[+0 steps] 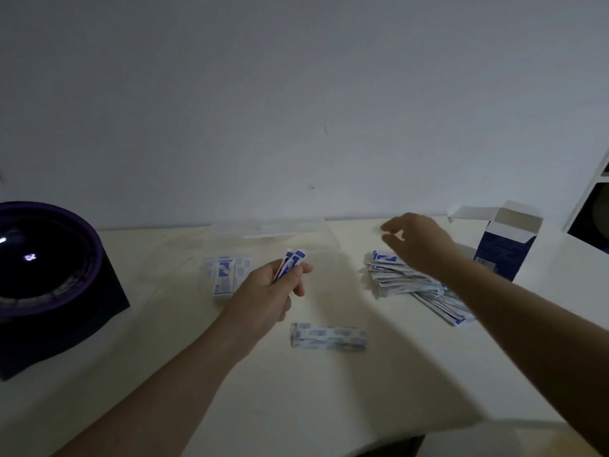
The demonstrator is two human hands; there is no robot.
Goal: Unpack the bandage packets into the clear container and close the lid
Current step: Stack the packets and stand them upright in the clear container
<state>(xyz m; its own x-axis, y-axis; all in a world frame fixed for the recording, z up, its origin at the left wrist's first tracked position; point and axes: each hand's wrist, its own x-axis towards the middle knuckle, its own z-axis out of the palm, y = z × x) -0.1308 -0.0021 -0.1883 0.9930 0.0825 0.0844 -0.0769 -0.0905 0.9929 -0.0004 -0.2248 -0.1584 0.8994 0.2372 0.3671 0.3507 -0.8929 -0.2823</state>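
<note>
My left hand [276, 288] grips a few blue-and-white bandage packets [291, 260] just in front of the clear container [316, 235], which stands open at the back of the table. A stack of packets [225, 275] lies inside the container's left part. My right hand [417, 240] hovers with loosely spread fingers over a fanned pile of packets [408, 282] on the right and holds nothing. One more stack of packets [328, 336] lies flat on the table near the middle. The container's lid cannot be made out.
An opened blue-and-white cardboard box [504, 245] stands at the right rear. A dark round device with a purple rim [49, 268] fills the table's left side. A white wall rises right behind the cream table [164, 357]; a shelf unit [596, 199] shows at far right.
</note>
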